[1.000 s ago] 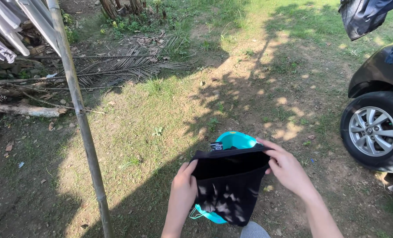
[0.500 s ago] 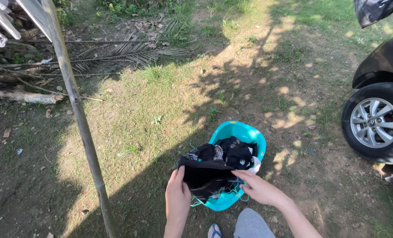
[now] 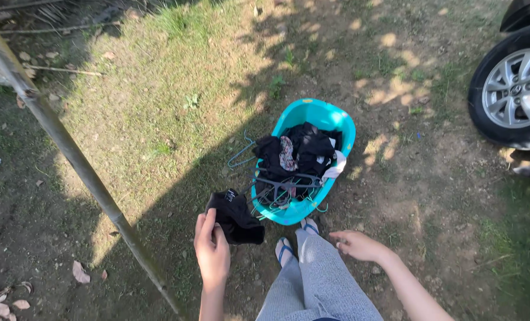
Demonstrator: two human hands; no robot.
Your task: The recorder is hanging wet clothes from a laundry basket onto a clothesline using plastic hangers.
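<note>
My left hand (image 3: 212, 252) grips a folded black garment (image 3: 237, 216) that hangs just left of a turquoise laundry basin (image 3: 330, 116) on the ground. The basin holds dark clothes (image 3: 299, 150) and several grey and teal hangers (image 3: 283, 190). My right hand (image 3: 357, 244) is free at the right of my grey trouser legs (image 3: 318, 279), fingers loosely spread, holding nothing. My feet in blue sandals (image 3: 295, 238) stand right at the basin's near rim.
A slanted bamboo pole (image 3: 69, 148) crosses the left side. A car wheel (image 3: 512, 89) is at the right edge. A loose teal hanger (image 3: 241, 156) lies on the ground left of the basin. Patchy grass and bare soil lie around, with dry leaves at lower left.
The black garment went from spread between both hands to folded small in my left hand alone. My right hand let go and moved right. The view tilted down toward my legs.
</note>
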